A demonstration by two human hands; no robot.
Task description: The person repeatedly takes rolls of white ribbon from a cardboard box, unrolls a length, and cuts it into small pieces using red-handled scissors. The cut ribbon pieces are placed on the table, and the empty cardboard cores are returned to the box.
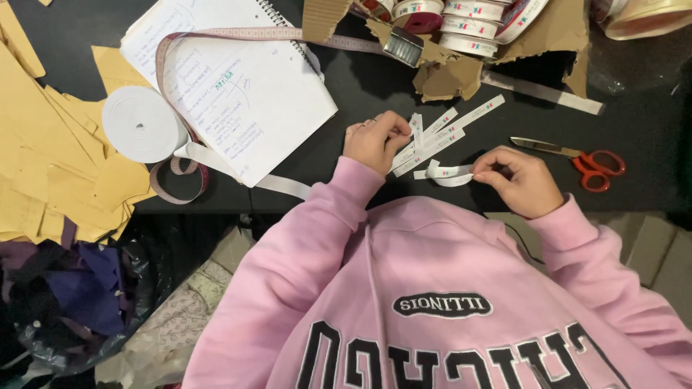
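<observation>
My left hand (373, 140) pinches a small fan of cut white ribbon label strips (441, 132) that spread up and to the right over the black table (641, 137). Just below them, my right hand (517, 180) grips one end of a curled white ribbon piece (448, 173) lying on the table. Both arms wear pink sleeves. Red-handled scissors (585, 163) lie shut on the table, right of my right hand.
An open spiral notebook (238, 79) lies at upper left under a measuring tape (216, 34). A roll of white elastic (140, 124) sits beside yellow paper pieces (50, 144). Printed ribbon spools (461, 21) rest on torn cardboard (447, 72) at the top.
</observation>
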